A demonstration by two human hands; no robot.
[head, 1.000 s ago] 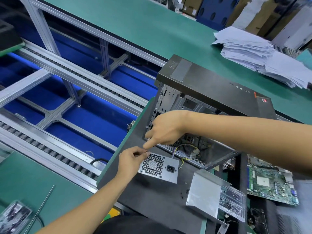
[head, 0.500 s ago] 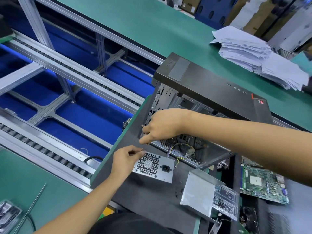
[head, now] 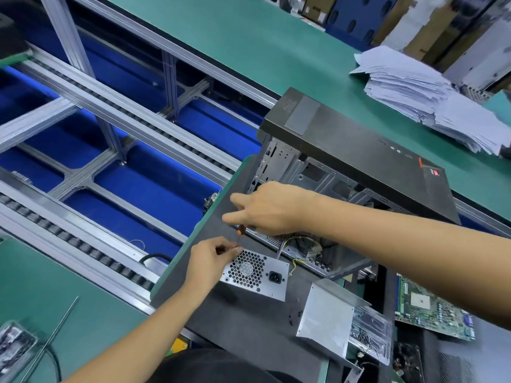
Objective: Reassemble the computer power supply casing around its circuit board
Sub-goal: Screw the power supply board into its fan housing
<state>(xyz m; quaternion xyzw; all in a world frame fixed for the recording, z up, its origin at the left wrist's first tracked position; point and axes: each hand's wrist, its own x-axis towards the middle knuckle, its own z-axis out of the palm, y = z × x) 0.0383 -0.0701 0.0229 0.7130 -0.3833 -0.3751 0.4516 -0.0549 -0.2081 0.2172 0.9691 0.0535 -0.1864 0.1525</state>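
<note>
Two hands on the power supply (head: 255, 275), screw stage by the look of it.
It's on the grey table (head: 249, 322) mat beside the open PC case (head: 359, 167). Left hand (head: 211, 258) pinches something tiny at its corner, right hand (head: 265, 208) grips an orange-tipped screwdriver (head: 239, 234). Casing looks closed, fastening left.

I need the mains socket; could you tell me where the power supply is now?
The power supply sits low in the head view, on the grey mat before the open computer case, its top-left corner at the left hand.
</note>
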